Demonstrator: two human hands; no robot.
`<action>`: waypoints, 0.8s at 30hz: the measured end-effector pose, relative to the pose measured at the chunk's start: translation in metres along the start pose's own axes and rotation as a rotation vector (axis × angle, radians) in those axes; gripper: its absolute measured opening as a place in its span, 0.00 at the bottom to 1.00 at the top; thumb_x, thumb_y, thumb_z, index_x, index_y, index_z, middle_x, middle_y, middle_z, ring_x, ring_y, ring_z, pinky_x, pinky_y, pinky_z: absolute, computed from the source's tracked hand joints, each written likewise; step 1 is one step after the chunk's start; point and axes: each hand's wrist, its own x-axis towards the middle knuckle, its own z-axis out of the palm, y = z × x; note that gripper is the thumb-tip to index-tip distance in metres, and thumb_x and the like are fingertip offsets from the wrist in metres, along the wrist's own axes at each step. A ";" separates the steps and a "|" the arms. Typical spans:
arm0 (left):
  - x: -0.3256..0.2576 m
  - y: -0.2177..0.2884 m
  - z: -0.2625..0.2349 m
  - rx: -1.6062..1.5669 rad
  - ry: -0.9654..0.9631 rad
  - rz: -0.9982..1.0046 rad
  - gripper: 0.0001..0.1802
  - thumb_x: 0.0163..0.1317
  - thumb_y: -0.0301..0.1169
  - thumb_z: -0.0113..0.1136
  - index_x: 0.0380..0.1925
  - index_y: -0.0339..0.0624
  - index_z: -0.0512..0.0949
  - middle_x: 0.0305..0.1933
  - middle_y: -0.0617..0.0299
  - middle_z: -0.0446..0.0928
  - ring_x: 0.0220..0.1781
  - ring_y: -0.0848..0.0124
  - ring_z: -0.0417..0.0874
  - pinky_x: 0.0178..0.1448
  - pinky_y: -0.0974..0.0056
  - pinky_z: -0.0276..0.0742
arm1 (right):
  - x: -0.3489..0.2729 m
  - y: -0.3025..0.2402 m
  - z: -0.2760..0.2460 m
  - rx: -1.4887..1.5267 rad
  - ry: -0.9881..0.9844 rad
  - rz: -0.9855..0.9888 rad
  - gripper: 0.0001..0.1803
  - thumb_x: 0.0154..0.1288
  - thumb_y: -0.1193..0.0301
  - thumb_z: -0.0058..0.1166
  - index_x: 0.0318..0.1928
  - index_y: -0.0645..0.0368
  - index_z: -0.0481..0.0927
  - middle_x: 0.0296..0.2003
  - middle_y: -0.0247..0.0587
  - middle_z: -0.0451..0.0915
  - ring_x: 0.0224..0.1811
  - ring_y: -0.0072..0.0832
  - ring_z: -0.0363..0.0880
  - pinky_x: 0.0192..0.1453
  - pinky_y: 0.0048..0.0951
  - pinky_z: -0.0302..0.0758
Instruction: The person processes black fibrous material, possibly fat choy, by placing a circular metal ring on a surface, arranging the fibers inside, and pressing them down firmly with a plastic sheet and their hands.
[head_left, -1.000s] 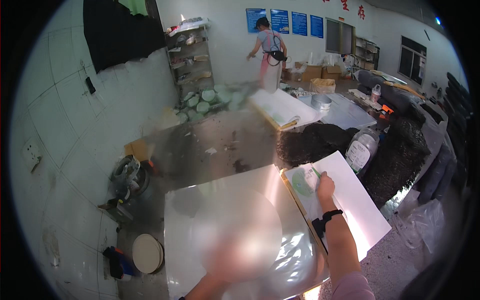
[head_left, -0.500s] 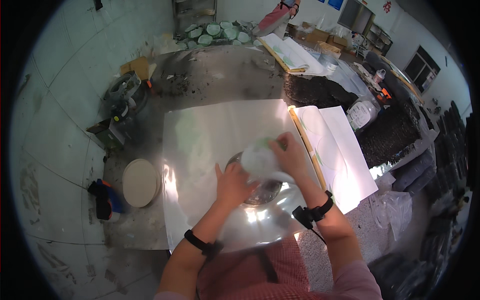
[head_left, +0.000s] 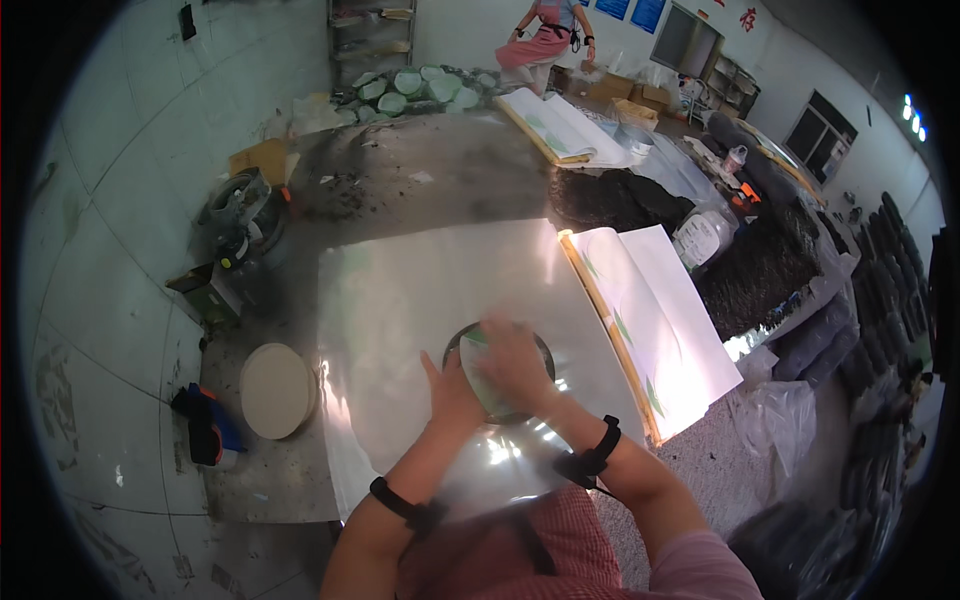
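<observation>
A dark-rimmed round plate (head_left: 545, 352) sits on a glossy clear plastic sheet (head_left: 400, 290) in front of me. Within its rim lies a thin pale-green round sheet (head_left: 487, 388), partly covered by my hands. At the plate's left edge rests my left hand (head_left: 455, 393), thumb spread away and the fingers reaching onto the round sheet. My right hand (head_left: 512, 362) is over the plate's middle, touching or just above the sheet; motion smears its fingers, so their hold is unclear.
To the right lies a stack of white sheets (head_left: 660, 310) with leaf prints, edged by a wooden strip (head_left: 605, 325). Round beige discs (head_left: 277, 390) lie at left. Behind are a dark bristly mat (head_left: 620, 200), a white jug (head_left: 700, 240) and a person in an apron (head_left: 545, 35).
My right hand has moved down and left, bringing the pale round sheet from above the plate onto it. My left hand stays at the plate's left edge. The person behind has moved.
</observation>
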 end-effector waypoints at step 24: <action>-0.012 -0.030 -0.023 -0.530 -0.059 -0.329 0.26 0.61 0.32 0.48 0.61 0.44 0.64 0.40 0.45 0.79 0.39 0.47 0.80 0.42 0.50 0.75 | -0.039 0.023 0.034 1.192 -0.550 -0.062 0.36 0.59 0.44 0.46 0.66 0.43 0.62 0.70 0.38 0.54 0.70 0.44 0.51 0.61 0.63 0.56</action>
